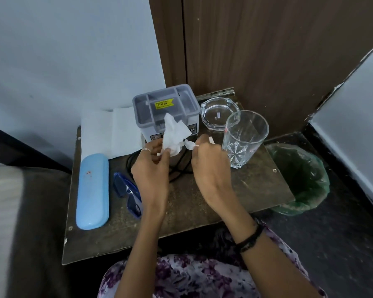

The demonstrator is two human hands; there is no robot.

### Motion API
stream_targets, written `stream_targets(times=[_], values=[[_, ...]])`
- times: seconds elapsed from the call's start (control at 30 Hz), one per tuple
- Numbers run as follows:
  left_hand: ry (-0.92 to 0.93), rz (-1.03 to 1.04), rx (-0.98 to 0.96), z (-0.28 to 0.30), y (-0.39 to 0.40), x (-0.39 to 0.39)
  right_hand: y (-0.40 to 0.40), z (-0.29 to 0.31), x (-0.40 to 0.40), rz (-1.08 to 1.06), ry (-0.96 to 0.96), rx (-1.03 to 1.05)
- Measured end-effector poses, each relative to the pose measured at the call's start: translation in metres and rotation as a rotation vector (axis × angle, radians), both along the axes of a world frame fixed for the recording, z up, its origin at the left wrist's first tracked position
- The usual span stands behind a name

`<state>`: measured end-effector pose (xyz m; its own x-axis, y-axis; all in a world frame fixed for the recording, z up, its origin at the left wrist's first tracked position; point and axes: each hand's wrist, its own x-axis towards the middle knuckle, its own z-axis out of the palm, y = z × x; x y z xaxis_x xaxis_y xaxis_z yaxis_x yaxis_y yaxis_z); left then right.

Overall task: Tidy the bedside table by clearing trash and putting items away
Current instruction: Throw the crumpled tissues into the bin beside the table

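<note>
A crumpled white tissue is held above the middle of the dark bedside table. My left hand grips its lower bulk, and my right hand pinches a small twisted end of it. Behind the tissue stands a grey organiser box with a yellow price sticker. A black cable lies coiled on the table under my hands. Blue sunglasses lie beside a closed light-blue glasses case on the left.
A glass ashtray and a tall clear drinking glass stand at the back right. Flat white paper napkins lie at the back left. A bin with a green liner sits on the floor right of the table. A bed edge is on the left.
</note>
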<state>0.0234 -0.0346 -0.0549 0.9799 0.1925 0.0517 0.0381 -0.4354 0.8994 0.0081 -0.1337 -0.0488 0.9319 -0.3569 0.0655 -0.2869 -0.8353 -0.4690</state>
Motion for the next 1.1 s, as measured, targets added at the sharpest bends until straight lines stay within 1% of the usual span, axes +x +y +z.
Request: stream_targets(times=[0.1, 0.2, 0.3, 0.4, 0.47, 0.53, 0.6, 0.73, 0.87, 0.97, 1.03, 1.1], values=[[0.010, 0.036, -0.101, 0.013, 0.003, -0.014, -0.002, 0.020, -0.018, 0.031, -0.203, 0.109], [0.061, 0.004, -0.199, 0.027, 0.003, -0.027, -0.003, 0.039, -0.042, 0.021, -0.310, 0.250], [0.137, -0.093, -0.321, 0.040, -0.010, -0.045, -0.015, 0.043, -0.066, -0.028, -0.389, 0.388], [0.150, -0.202, -0.411, 0.054, -0.038, -0.066, -0.039, 0.045, -0.094, -0.092, -0.536, 0.505], [0.162, -0.290, -0.458, 0.059, -0.065, -0.082, -0.063, 0.047, -0.115, -0.155, -0.615, 0.582], [0.193, -0.364, -0.469, 0.058, -0.095, -0.096, -0.093, 0.043, -0.132, -0.246, -0.654, 0.630], [0.243, -0.424, -0.440, 0.050, -0.128, -0.106, -0.125, 0.032, -0.144, -0.369, -0.641, 0.650], [0.382, -0.493, -0.352, 0.021, -0.190, -0.110, -0.184, -0.007, -0.159, -0.563, -0.536, 0.625], [0.378, -0.537, -0.134, -0.022, -0.244, -0.087, -0.232, -0.056, -0.151, -0.707, -0.437, 0.619], [0.441, -0.539, -0.012, -0.057, -0.282, -0.065, -0.264, -0.088, -0.132, -0.718, -0.305, 0.609], [0.486, -0.541, 0.072, -0.080, -0.300, -0.054, -0.283, -0.111, -0.123, -0.676, -0.149, 0.644], [0.522, -0.564, 0.205, -0.100, -0.311, -0.050, -0.297, -0.132, -0.118, -0.645, 0.007, 0.715]])
